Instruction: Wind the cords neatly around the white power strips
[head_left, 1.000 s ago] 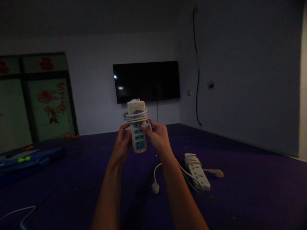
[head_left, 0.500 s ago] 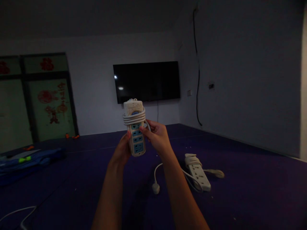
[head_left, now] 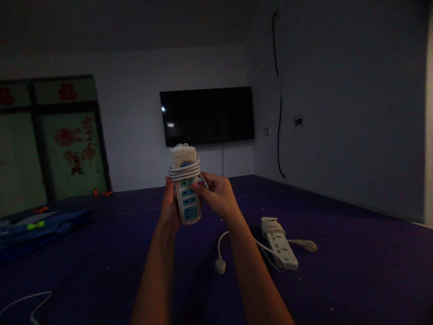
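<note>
Head view shows the left hand (head_left: pixel 170 208) gripping a power strip (head_left: pixel 190 201) along its left side, near-upright above the purple surface (head_left: pixel 111 289). Closed at the strip's right side, the right hand (head_left: pixel 219 195) has its thumb on the blue sockets and its fingers by the white cord (head_left: pixel 184 172), which is coiled around the upper part. A second strip (head_left: pixel 281 250) lies towards the surface's right edge, near a plug (head_left: pixel 220 266); blue fabric (head_left: pixel 64 224) lies by the left edge.
</note>
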A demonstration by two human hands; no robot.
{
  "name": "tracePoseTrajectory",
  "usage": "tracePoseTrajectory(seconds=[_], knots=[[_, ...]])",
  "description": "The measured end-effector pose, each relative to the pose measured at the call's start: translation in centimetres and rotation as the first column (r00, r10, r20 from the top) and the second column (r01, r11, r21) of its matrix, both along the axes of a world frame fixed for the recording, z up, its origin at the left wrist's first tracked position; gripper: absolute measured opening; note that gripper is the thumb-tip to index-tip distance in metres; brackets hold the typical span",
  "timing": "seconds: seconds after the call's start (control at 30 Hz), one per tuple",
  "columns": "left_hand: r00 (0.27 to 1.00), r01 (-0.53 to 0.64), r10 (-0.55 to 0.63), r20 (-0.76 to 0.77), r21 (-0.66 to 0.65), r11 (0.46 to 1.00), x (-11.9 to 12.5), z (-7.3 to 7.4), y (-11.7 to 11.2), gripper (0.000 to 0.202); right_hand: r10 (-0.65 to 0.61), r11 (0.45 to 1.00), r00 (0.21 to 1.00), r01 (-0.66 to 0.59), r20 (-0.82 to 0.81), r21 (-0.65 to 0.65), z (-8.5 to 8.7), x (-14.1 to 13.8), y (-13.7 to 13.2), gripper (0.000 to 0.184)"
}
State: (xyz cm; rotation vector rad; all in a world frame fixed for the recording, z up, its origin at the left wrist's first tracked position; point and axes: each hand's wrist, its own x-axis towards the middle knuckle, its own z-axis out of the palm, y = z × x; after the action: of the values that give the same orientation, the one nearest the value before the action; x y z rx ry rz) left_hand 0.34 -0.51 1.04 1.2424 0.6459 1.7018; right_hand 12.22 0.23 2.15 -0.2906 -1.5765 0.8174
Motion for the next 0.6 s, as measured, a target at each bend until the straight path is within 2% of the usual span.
tracePoseTrajectory(seconds=[0.07, 0.1, 0.17, 0.23, 0.27, 0.3, 0.37, 0.47, 0.53, 0.6], knots=[[0.999, -0.034, 0.034, 0.002, 0.015, 0.999, 0.03, 0.05, 0.12, 0.075, -0.099, 0.995, 0.994, 0.1, 0.041, -0.021, -0.04, 0.07, -0.03, 0.041], [0.999, -0.054, 0.054, 0.0, 0.026, 0.998, -0.01, 0.02, 0.21, 0.074, -0.19, 0.981, 0.979, 0.193, 0.069, -0.036, -0.09, 0.14, 0.04, 0.039], [0.995, -0.101, 0.102, -0.003, 0.054, 0.993, -0.18, -0.1, 0.43, 0.073, -0.415, 0.905, 0.901, 0.423, 0.128, -0.039, -0.22, 0.33, 0.27, 0.037], [0.986, -0.163, 0.164, -0.007, 0.084, 0.983, -0.34, -0.26, 0.61, 0.071, -0.602, 0.792, 0.781, 0.61, 0.165, 0.003, -0.32, 0.49, 0.5, 0.042], [0.979, -0.2, 0.203, -0.017, 0.095, 0.975, -0.38, -0.34, 0.64, 0.071, -0.651, 0.753, 0.739, 0.658, 0.173, 0.027, -0.33, 0.54, 0.57, 0.043], [0.97, -0.238, 0.242, -0.029, 0.104, 0.966, -0.38, -0.4, 0.64, 0.071, -0.671, 0.736, 0.721, 0.675, 0.175, 0.041, -0.31, 0.55, 0.58, 0.042], [0.949, -0.304, 0.311, -0.045, 0.119, 0.945, -0.25, -0.48, 0.52, 0.071, -0.646, 0.76, 0.746, 0.649, 0.162, 0.04, -0.21, 0.49, 0.48, 0.037], [0.94, -0.334, 0.339, -0.024, 0.125, 0.934, 0.05, -0.49, 0.36, 0.073, -0.543, 0.839, 0.829, 0.543, 0.134, 0.044, -0.07, 0.24, 0.16, 0.029], [0.938, -0.344, 0.345, 0.012, 0.114, 0.932, 0.18, -0.48, 0.41, 0.075, -0.48, 0.877, 0.866, 0.469, 0.137, 0.11, -0.04, 0.03, -0.03, 0.023], [0.929, -0.369, 0.367, 0.038, 0.101, 0.924, 0.2, -0.48, 0.51, 0.076, -0.449, 0.888, 0.875, 0.414, 0.18, 0.203, -0.05, -0.21, -0.19, 0.02]])
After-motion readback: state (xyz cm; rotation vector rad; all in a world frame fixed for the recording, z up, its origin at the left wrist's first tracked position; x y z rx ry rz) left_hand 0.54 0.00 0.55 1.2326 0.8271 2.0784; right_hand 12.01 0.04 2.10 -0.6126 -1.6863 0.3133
